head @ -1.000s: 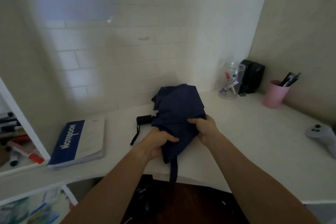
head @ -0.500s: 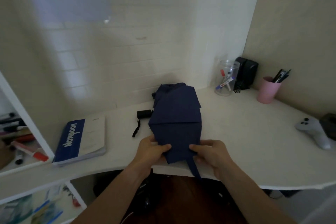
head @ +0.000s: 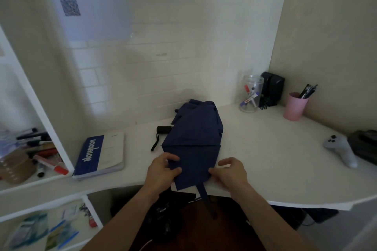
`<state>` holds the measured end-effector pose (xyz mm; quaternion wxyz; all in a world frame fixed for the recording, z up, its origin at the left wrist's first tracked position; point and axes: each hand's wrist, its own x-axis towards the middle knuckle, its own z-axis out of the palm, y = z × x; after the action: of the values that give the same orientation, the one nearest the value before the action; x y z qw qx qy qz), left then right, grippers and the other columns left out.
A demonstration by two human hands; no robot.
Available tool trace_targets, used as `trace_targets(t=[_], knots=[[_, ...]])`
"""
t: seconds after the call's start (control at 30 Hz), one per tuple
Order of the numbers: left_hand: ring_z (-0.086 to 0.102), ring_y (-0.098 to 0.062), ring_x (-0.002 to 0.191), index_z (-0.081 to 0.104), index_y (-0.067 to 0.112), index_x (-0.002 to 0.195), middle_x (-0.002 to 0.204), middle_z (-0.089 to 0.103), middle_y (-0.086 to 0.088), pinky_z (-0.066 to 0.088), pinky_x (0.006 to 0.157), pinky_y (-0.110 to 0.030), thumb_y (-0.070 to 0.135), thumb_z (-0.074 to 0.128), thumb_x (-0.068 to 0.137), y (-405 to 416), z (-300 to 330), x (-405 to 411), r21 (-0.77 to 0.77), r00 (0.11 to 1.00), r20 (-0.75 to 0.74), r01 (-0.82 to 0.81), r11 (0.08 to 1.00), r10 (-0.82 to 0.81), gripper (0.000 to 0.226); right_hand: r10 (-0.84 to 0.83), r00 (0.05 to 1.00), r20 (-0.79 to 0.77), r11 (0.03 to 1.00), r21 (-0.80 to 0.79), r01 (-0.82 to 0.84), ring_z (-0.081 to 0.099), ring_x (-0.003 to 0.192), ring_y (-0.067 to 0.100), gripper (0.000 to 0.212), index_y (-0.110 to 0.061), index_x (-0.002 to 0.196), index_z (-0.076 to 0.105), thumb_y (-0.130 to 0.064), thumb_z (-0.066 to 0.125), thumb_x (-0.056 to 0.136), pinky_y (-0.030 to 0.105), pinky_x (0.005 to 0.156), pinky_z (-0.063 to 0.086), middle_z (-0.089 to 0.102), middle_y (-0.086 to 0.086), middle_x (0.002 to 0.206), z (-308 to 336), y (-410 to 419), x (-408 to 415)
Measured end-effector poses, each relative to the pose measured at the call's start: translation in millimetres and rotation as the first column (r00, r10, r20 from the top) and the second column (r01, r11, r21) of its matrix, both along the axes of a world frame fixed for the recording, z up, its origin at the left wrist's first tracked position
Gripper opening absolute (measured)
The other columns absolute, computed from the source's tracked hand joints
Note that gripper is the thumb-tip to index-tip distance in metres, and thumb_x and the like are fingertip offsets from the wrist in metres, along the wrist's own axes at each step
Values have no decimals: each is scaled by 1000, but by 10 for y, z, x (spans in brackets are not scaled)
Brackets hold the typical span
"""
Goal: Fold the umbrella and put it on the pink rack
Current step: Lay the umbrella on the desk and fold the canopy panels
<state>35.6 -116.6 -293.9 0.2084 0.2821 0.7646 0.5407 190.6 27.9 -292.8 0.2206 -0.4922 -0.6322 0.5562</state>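
Through the head camera I am looking down at a white curved surface (head: 265, 149) set into a tiled corner. The dark navy fabric folding umbrella (head: 193, 138) is lying flat on it near the front edge, its canopy partly collapsed into a broad wedge that is narrowing toward me. Its black handle with a wrist strap (head: 162, 130) is sticking out on the left side, and a navy closure strap (head: 203, 191) is hanging over the front edge of the surface.

My left hand (head: 161, 171) is pinching the near left edge of the fabric, thumb on top. My right hand (head: 229, 171) is touching the near right edge with its fingers curled; I cannot tell whether it is actually gripping cloth.

To the left, a blue and white notebook (head: 100, 155) is lying near the front edge, apart from the umbrella. In the back right corner a clear plastic jar of markers (head: 251, 96), a black box-shaped device (head: 272, 89) and a pink cup holding pens (head: 295, 106) are standing well away. A grey game controller (head: 340, 152) is resting near the right edge. Bare surface is lying open between the umbrella and the controller. A white shelf unit (head: 49, 128) is bounding the left side.
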Motion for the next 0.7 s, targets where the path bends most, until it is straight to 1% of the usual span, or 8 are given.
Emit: trace_targets(t=[0.07, 0.1, 0.27, 0.33, 0.4, 0.5, 0.63, 0.7], knots=[[61, -8, 86, 69, 24, 111, 113, 67, 1, 49, 72, -9, 17, 76, 87, 17, -42, -24, -175, 956, -290, -1, 985, -51, 26, 73, 978, 198, 939, 316, -134, 66, 74, 15, 27, -19, 93, 65, -28, 83, 76, 24, 59, 49, 71, 1, 89, -35, 20, 51], [56, -6, 86, 68, 23, 114, 113, 64, 2, 41, 69, -6, 22, 75, 88, 21, -58, -31, -233, 911, -404, -18, 972, -79, 27, 82, 972, 220, 868, 463, -178, 64, 76, 12, 21, -22, 91, 65, -29, 80, 79, 19, 61, 45, 69, -3, 89, -67, 37, 60], [49, -17, 112, 67, 25, 119, 123, 49, -2, 45, 95, -27, 42, 60, 95, 57, -159, -83, -221, 507, -844, -32, 975, -174, 30, 236, 955, 179, 443, 855, -270, 55, 100, 12, 21, -24, 111, 69, -20, 69, 91, 22, 85, 46, 64, -7, 113, -108, 150, -46], [41, -21, 138, 55, 34, 141, 148, 46, -2, 34, 117, -37, 51, 37, 103, 104, -194, -119, -362, 403, -841, 74, 929, -360, 46, 258, 911, 323, 360, 843, -401, 54, 112, 17, 29, -24, 123, 67, -29, 64, 94, 29, 95, 48, 62, -3, 127, -169, 212, -88], [20, -20, 154, 31, 41, 156, 167, 25, 2, 11, 126, -35, 63, 12, 100, 108, -233, -180, -518, 431, -741, 124, 846, -516, 63, 242, 843, 481, 362, 761, -538, 54, 119, 21, 44, -25, 131, 64, -46, 55, 94, 35, 100, 47, 59, -1, 135, -246, 232, -91], [1, -14, 157, 10, 46, 158, 171, 6, 7, 4, 126, -33, 72, -9, 86, 178, -326, -341, -617, 483, -647, 124, 777, -591, 79, 179, 796, 579, 349, 719, -601, 54, 123, 22, 65, -28, 134, 61, -65, 33, 89, 35, 99, 44, 57, -3, 138, -312, 305, -153], [-4, -16, 157, 6, 46, 158, 171, 0, 5, 3, 127, -40, 64, 10, 101, 371, -237, -489, -691, 477, -594, 110, 715, -648, 60, 169, 704, 690, 386, 611, -691, 51, 124, 18, 53, -31, 135, 56, -61, 48, 91, 35, 99, 43, 54, -7, 139, -110, 478, -346], [-6, -17, 157, 6, 45, 159, 171, -2, 4, 0, 127, -39, 60, 17, 105, 358, -225, -494, -686, 445, -608, 122, 717, -657, 58, 125, 826, 550, 479, 696, -535, 61, 107, 16, 41, -29, 117, 66, -54, 64, 85, 34, 89, 50, 64, -6, 120, 90, 540, -405]])
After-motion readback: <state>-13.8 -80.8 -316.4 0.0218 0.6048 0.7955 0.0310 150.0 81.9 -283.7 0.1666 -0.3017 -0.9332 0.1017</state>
